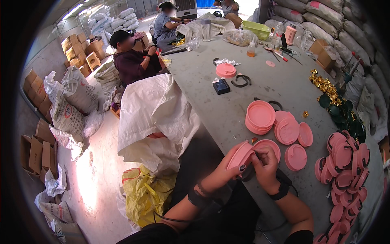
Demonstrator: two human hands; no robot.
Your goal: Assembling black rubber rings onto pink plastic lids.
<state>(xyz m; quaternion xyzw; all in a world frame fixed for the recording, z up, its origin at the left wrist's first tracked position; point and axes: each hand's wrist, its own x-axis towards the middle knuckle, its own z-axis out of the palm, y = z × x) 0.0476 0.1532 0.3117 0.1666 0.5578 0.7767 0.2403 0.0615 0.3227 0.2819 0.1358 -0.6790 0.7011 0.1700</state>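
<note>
My left hand [230, 166] is closed around a round pink plastic lid [240, 155], tilted on its edge above the near table edge. Close against that lid, my right hand [266, 166] has its fingers pinched together; what they grip, if anything, is too small to make out. Just beyond my hands lies another pink lid [271, 147], partly covered by them. Farther on stands a short stack of pink lids [260, 114]. Loose pink lids [287, 131] with moulded tops lie beside it, and a single lid [295, 157] rests nearer me.
A heap of pink lids with dark loops [343, 156] covers the table's right side, below dark green discs [351, 118] and gold pieces [327, 87]. A small black box [221, 86] lies farther off. A white sack [156, 118] hangs at the left edge. Co-workers sit beyond.
</note>
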